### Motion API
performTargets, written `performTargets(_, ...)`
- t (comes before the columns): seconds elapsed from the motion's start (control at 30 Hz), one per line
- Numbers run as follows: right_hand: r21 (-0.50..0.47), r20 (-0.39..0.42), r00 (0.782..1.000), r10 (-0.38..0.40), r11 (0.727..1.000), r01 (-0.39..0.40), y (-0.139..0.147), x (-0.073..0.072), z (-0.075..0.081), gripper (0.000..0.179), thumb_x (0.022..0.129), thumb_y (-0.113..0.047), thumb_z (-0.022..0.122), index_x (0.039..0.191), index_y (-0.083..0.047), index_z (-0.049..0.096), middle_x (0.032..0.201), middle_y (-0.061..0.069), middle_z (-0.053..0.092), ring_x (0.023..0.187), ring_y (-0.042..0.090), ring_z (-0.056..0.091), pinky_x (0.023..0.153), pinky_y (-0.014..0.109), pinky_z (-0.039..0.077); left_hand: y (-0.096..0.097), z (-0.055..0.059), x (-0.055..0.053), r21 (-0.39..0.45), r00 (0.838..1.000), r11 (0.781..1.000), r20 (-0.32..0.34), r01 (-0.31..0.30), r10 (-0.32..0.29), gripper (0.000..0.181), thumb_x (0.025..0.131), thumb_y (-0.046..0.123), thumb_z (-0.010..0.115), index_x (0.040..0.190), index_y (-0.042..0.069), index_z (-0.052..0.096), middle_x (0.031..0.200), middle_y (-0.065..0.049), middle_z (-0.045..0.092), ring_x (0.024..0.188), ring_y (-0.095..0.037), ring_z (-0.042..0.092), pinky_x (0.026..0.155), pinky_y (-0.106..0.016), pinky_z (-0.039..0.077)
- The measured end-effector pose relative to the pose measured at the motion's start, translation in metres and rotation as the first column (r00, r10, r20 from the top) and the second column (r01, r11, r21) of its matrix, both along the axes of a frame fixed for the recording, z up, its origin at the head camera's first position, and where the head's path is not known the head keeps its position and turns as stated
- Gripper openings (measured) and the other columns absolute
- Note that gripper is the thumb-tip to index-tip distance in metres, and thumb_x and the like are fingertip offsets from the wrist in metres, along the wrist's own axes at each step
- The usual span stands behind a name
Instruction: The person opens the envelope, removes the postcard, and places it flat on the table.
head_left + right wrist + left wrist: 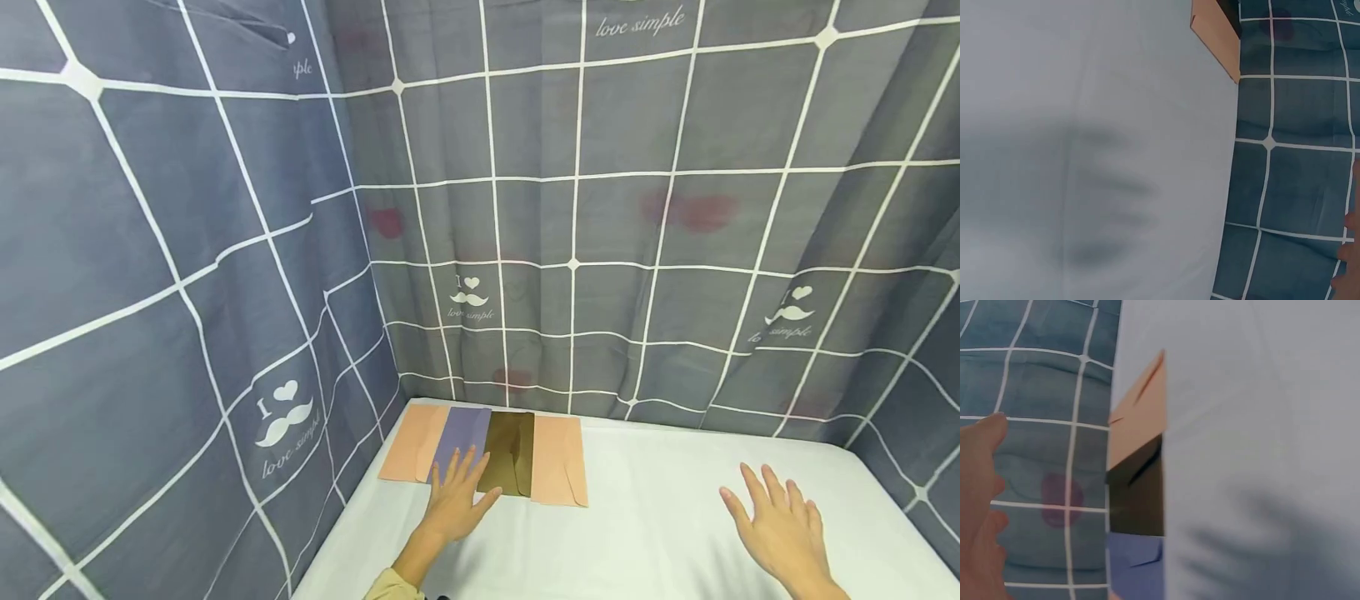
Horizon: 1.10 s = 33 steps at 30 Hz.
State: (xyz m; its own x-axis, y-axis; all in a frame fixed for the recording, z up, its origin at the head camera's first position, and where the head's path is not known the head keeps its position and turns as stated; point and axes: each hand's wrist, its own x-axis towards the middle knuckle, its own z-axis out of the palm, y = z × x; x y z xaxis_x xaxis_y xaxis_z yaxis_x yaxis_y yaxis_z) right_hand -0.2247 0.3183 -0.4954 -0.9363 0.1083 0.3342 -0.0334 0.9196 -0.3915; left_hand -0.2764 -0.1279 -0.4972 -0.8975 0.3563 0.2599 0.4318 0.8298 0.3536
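Paper envelopes lie side by side at the back left of the white table: a peach envelope [407, 446], a purple envelope [459, 433], an olive-brown envelope [512, 454] and another peach envelope [558, 461]. My left hand [453, 507] hovers in front of the purple and olive ones with fingers spread, holding nothing. Over the right part of the table my right hand [783, 533] is held with its fingers extended and nothing in it. In the left wrist view the left hand [979, 494] shows at the edge; only fingertips of the right hand [1349, 244] show in the right wrist view.
A white cloth covers the table [652, 500]. Grey checked curtains [622, 217] with white lines and printed words hang behind it and along both sides, close to the table's edges. Shadows of the hands fall on the cloth.
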Motion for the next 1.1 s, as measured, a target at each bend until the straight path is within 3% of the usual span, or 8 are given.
performTargets(0.2,0.005,0.023,0.999,0.028,1.000,-0.028,-0.027,-0.019,0.000,0.068,0.101,-0.049,0.031,0.139,0.007,0.031,0.139,0.040,0.021,0.124,0.063,0.012,0.098,0.073,0.002,0.011,-0.014,0.009,-0.007,1.000,1.000,0.017,0.007,-0.007,0.064,0.099,0.049,0.040,0.147,0.007,0.035,0.151,-0.022,0.026,0.139,-0.046,0.014,0.101,-0.072,0.004)
performTargets(0.4,0.052,0.072,0.992,0.105,0.993,-0.108,-0.089,-0.046,-0.020,0.070,0.100,-0.051,0.036,0.140,0.006,0.036,0.143,0.037,0.023,0.126,0.061,0.017,0.099,0.072,0.010,0.021,-0.028,0.027,-0.011,0.999,1.000,0.033,0.012,-0.012,0.063,0.099,0.051,0.040,0.145,0.008,0.039,0.150,-0.021,0.029,0.137,-0.046,0.019,0.101,-0.072,0.009)
performTargets(0.5,0.046,0.156,0.968,0.199,0.977,-0.208,-0.117,-0.059,-0.031,0.066,0.100,-0.048,0.038,0.143,0.002,0.036,0.146,0.034,0.023,0.129,0.060,0.017,0.098,0.074,0.009,0.027,-0.034,0.036,-0.013,0.999,1.000,0.050,0.021,-0.021,0.063,0.099,0.051,0.039,0.145,0.009,0.040,0.151,-0.020,0.029,0.137,-0.045,0.020,0.101,-0.071,0.010)
performTargets(0.63,0.032,0.290,0.915,0.282,0.952,-0.304,-0.146,-0.069,-0.050,0.059,0.102,-0.041,0.038,0.144,0.000,0.036,0.148,0.031,0.022,0.131,0.057,0.016,0.100,0.072,0.008,0.036,-0.042,0.044,-0.010,0.998,0.999,0.049,0.037,-0.036,0.063,0.099,0.052,0.038,0.144,0.009,0.041,0.150,-0.019,0.030,0.137,-0.045,0.021,0.099,-0.073,0.013)
performTargets(0.8,-0.012,0.348,0.898,0.270,0.959,-0.283,-0.164,-0.054,-0.093,0.053,0.102,-0.034,0.043,0.140,0.002,0.041,0.146,0.034,0.025,0.129,0.060,0.017,0.100,0.073,0.009,0.041,-0.058,0.051,-0.081,0.999,0.996,-0.023,0.040,-0.042,0.061,0.097,0.052,0.043,0.142,0.011,0.045,0.147,-0.017,0.037,0.133,-0.042,0.031,0.096,-0.072,0.023)
performTargets(0.93,-0.061,0.307,0.915,0.261,0.965,-0.254,-0.167,-0.039,-0.116,0.054,0.102,-0.034,0.043,0.141,0.004,0.038,0.146,0.036,0.022,0.129,0.062,0.015,0.097,0.074,0.008,0.043,-0.067,0.056,-0.126,0.998,0.991,-0.056,0.035,-0.042,0.061,0.095,0.051,0.048,0.140,0.010,0.048,0.144,-0.017,0.042,0.129,-0.042,0.037,0.093,-0.071,0.028)
performTargets(1.07,-0.030,0.221,0.940,0.260,0.965,-0.260,-0.168,-0.020,-0.125,0.057,0.100,-0.039,0.047,0.139,0.002,0.042,0.145,0.034,0.027,0.128,0.060,0.021,0.097,0.074,0.012,0.044,-0.064,0.058,-0.068,0.999,0.997,-0.029,0.041,-0.044,0.065,0.094,0.054,0.048,0.142,0.010,0.045,0.147,-0.018,0.037,0.133,-0.043,0.030,0.094,-0.072,0.024)
performTargets(1.1,-0.011,0.158,0.955,0.252,0.967,-0.254,-0.168,-0.011,-0.136,0.057,0.099,-0.042,0.048,0.139,-0.002,0.043,0.142,0.034,0.031,0.126,0.060,0.025,0.099,0.072,0.009,0.044,-0.063,0.059,-0.043,0.999,0.998,-0.016,0.048,-0.049,0.066,0.094,0.055,0.048,0.142,0.010,0.044,0.148,-0.018,0.035,0.134,-0.044,0.028,0.095,-0.073,0.021)
